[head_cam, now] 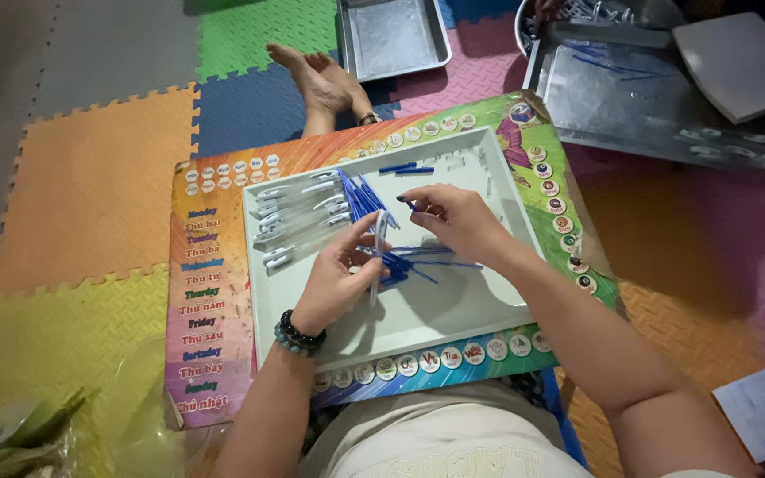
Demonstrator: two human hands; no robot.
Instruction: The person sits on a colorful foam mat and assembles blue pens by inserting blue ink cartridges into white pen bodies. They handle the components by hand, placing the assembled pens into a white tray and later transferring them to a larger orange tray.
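A white pen barrel (377, 252) is gripped by the left hand (336, 281); a blue refill (407, 204) is pinched by the right hand (456, 219) over the grey tray (453, 310).

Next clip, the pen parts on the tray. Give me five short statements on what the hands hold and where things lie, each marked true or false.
1. The left hand holds a white pen barrel upright over the tray. True.
2. The right hand lies flat on the foam floor. False: it is raised over the tray, fingertips pinching a small dark-blue piece.
3. A row of white pen barrels lies in the tray's far-left part. True.
4. The blue refills are stacked outside the tray on the orange mat. False: they lie inside the tray.
5. The left wrist is bare. False: it wears a dark bead bracelet.
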